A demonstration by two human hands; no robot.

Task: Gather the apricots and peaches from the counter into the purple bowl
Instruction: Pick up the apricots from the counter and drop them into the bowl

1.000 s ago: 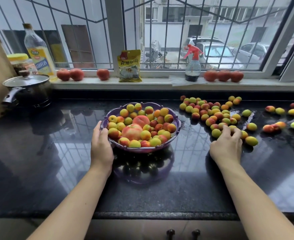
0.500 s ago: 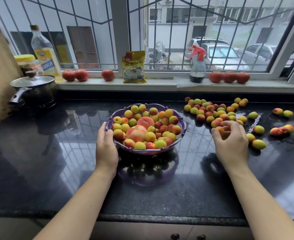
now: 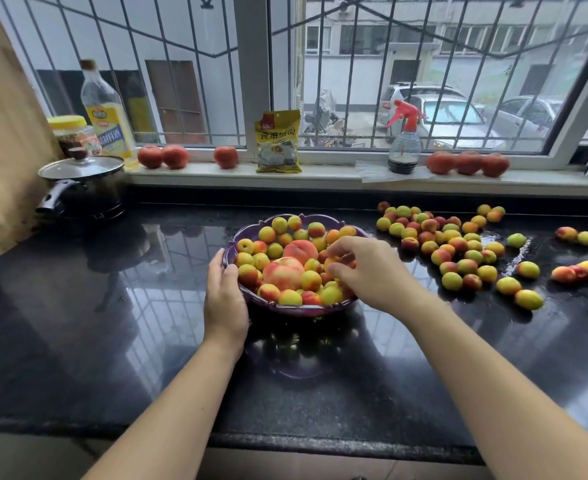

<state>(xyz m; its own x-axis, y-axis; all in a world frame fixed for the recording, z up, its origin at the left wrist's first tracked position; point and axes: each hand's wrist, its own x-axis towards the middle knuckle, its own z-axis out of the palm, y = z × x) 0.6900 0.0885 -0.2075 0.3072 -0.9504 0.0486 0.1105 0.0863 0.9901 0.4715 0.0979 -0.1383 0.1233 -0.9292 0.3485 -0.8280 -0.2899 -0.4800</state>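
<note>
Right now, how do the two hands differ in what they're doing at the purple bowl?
The left hand rests against the purple bowl at its near-left rim, steadying it; the right hand hovers over the fruit inside. The left hand's fingers lie fairly straight and hold no fruit; the right hand's fingers curl round small apricots. Both meet at the same bowl.

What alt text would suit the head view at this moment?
A person's right hand hovers over a fruit-filled purple bowl, fingers curled around apricots, while the left hand rests on the bowl's rim. Many more apricots lie on the black counter to the right.
</note>
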